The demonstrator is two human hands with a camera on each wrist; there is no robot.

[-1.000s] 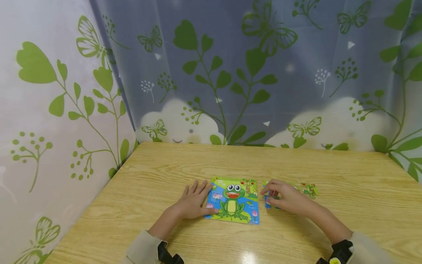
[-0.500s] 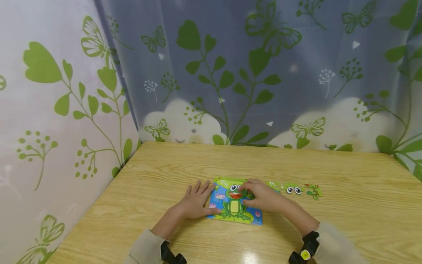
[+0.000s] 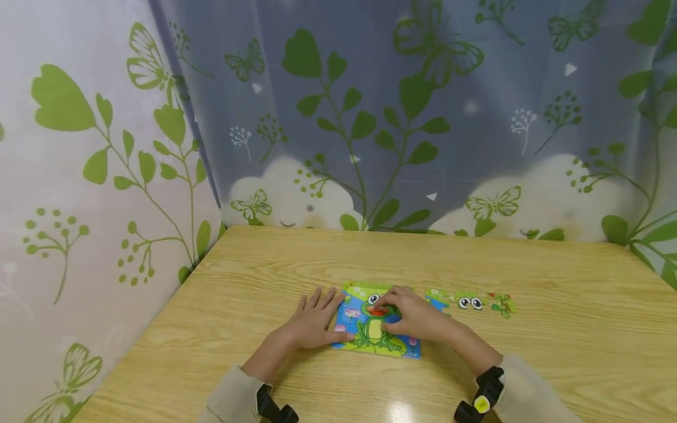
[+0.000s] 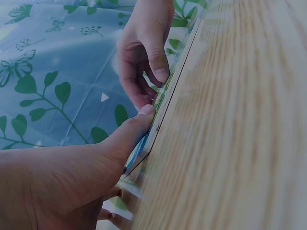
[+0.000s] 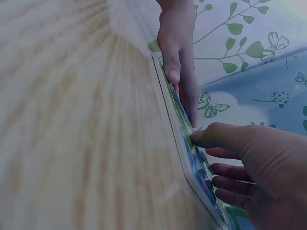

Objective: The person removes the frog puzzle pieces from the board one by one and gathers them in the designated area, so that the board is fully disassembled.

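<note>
A square frog puzzle board (image 3: 374, 346) lies on the wooden table in the head view. My left hand (image 3: 315, 322) rests with spread fingers along its left edge, the thumb on the board's lower left. Over the right half of the board, my right hand (image 3: 418, 314) pinches a small puzzle piece (image 3: 377, 311) with red on it at the frog's mouth; the fingers hide most of it. In the left wrist view the left thumb (image 4: 144, 112) presses the board's edge. The right thumb (image 5: 204, 136) meets the picture side in the right wrist view.
Right of the board lie several loose puzzle pieces: a green and blue one (image 3: 436, 298), one with the frog's eyes (image 3: 469, 302) and one with a tree (image 3: 502, 304). A leaf-printed curtain (image 3: 338, 117) hangs behind the wooden table (image 3: 296, 252).
From the loose pieces my right hand has moved left over the board with a puzzle piece, then a little further toward the frog's mouth. My left hand has stayed on the board's left edge.
</note>
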